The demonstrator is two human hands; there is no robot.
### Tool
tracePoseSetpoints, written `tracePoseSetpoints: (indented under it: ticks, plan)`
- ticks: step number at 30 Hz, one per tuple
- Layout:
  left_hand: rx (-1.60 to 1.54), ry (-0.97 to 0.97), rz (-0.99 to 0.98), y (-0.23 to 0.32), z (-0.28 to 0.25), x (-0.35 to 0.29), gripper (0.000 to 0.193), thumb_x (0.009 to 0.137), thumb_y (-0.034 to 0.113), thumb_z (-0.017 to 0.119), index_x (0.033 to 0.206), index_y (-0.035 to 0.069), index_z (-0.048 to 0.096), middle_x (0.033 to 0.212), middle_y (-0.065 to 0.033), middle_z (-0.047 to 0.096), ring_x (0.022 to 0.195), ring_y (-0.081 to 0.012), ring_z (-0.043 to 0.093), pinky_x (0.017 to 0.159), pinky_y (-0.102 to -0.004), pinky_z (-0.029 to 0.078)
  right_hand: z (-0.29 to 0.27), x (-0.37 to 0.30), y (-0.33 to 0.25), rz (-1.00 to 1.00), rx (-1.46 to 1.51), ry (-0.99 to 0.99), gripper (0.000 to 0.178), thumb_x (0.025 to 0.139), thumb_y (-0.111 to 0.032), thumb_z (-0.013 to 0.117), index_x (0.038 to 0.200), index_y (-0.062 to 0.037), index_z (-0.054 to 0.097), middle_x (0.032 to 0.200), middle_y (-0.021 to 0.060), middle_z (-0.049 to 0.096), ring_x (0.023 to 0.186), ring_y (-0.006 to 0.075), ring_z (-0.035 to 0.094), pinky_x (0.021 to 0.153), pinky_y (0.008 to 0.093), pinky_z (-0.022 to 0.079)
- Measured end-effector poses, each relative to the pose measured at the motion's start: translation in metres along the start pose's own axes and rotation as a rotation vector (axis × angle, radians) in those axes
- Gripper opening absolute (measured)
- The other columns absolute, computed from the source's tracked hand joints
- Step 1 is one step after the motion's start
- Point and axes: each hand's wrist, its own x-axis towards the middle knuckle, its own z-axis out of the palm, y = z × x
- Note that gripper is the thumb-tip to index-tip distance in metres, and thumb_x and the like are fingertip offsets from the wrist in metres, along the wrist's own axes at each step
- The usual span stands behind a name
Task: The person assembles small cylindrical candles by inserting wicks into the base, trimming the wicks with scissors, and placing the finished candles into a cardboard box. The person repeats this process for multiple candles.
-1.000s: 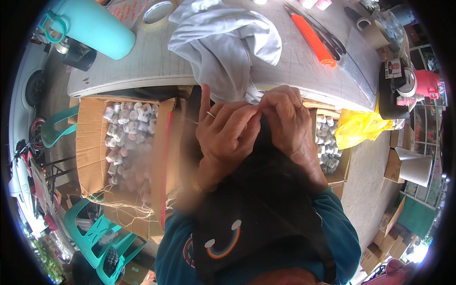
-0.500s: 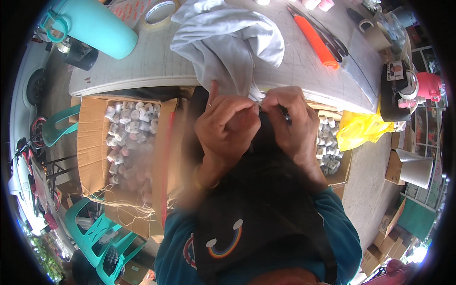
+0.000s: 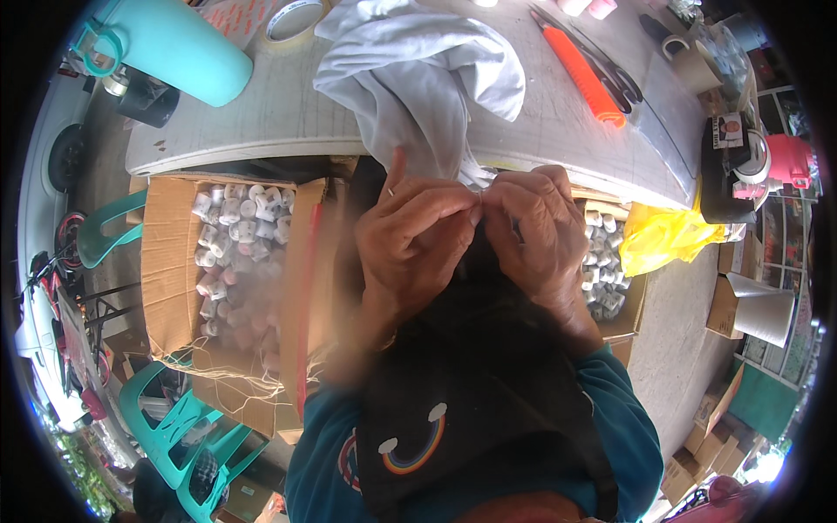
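My left hand [image 3: 417, 235] and my right hand [image 3: 536, 231] meet at the front edge of the table, thumbs and index fingertips pinched together and almost touching. Whatever thin, pale bit sits between the fingertips is too small to make out. A ring shows on a raised finger of the left hand. Just beyond the fingers, a crumpled light grey cloth [image 3: 410, 87] lies on the table and drapes toward me, its narrow twisted end reaching close to my fingertips.
Open cardboard boxes of small white printed rolls flank me, one at left [image 3: 170, 261] and one at right [image 3: 636, 322]. On the white table [image 3: 261, 135] are a turquoise tumbler [image 3: 183, 52], tape roll [image 3: 295, 22], orange cutter [image 3: 580, 74] and scissors [image 3: 623, 85]. A yellow plastic bag [image 3: 667, 240] hangs at right.
Both hands stay at the same spot with small finger shifts. The right hand has turned slightly, and its fingers have curled in closer to the left fingertips.
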Motion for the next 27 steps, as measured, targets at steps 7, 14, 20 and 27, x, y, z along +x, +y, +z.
tracePoseSetpoints:
  ticks: [7, 14, 20, 27]
  plan:
    - [0.091, -0.066, 0.046, 0.014, -0.001, -0.002, 0.022, 0.075, -0.001, 0.067, 0.094, 0.008, 0.071, 0.079, -0.0041, 0.067, 0.072, -0.0217, 0.065, 0.107, -0.0549, 0.032, 0.001, 0.0, 0.003, -0.053, -0.066, 0.09, 0.029, 0.064, 0.002, 0.074, 0.089, -0.0035, 0.06, 0.084, 0.0057, 0.06, 0.068, 0.0225, 0.054, 0.06, 0.0335, 0.043]
    - [0.141, -0.145, 0.044, 0.022, -0.005, 0.0, 0.04, 0.075, -0.005, 0.061, 0.109, 0.012, 0.07, 0.073, -0.0033, 0.063, 0.068, -0.0219, 0.062, 0.107, -0.0565, 0.032, -0.003, 0.001, 0.002, 0.011, -0.056, 0.104, 0.027, 0.064, 0.006, 0.069, 0.087, -0.0038, 0.059, 0.082, 0.0054, 0.059, 0.067, 0.0223, 0.053, 0.059, 0.0326, 0.043]
    - [0.111, -0.31, 0.014, 0.019, -0.015, 0.005, 0.048, 0.076, -0.007, 0.059, 0.117, 0.016, 0.067, 0.067, -0.0025, 0.057, 0.068, -0.023, 0.061, 0.106, -0.0576, 0.033, -0.003, -0.002, -0.005, 0.21, 0.13, 0.146, 0.03, 0.058, 0.013, 0.06, 0.083, -0.0026, 0.056, 0.078, 0.0063, 0.058, 0.066, 0.0216, 0.053, 0.059, 0.0307, 0.044]
    - [0.193, -0.192, 0.058, 0.017, -0.008, 0.004, 0.037, 0.073, -0.005, 0.061, 0.106, 0.011, 0.068, 0.074, -0.0022, 0.064, 0.069, -0.0215, 0.062, 0.107, -0.0545, 0.034, -0.007, 0.001, 0.0, 0.187, 0.06, 0.17, 0.032, 0.056, 0.015, 0.058, 0.083, -0.0025, 0.054, 0.075, 0.0055, 0.057, 0.066, 0.0201, 0.053, 0.058, 0.0286, 0.044]
